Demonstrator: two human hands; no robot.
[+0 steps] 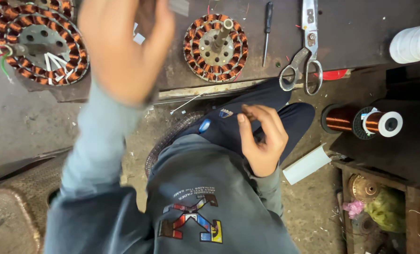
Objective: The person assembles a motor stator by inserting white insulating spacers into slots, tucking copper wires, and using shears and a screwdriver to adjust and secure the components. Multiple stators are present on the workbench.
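My left hand (123,47) is raised close to the camera and blurred, fingers curled near the top edge; whether it holds anything I cannot tell. My right hand (262,138) rests over my lap with thumb and fingers pinched together, possibly on a thin wire that is too fine to see. A copper-wound stator with a centre shaft (215,41) lies on the dark workbench (360,28) ahead. A larger wound stator (40,42) with coloured leads lies at the far left, partly behind my left hand.
A screwdriver (267,33) and large scissors (304,51) lie on the bench right of the small stator. A spool of copper wire (360,121) sits at right, a white roll (415,43) above it, a white tube (306,164) on the floor, a wooden crate (384,207) of parts lower right.
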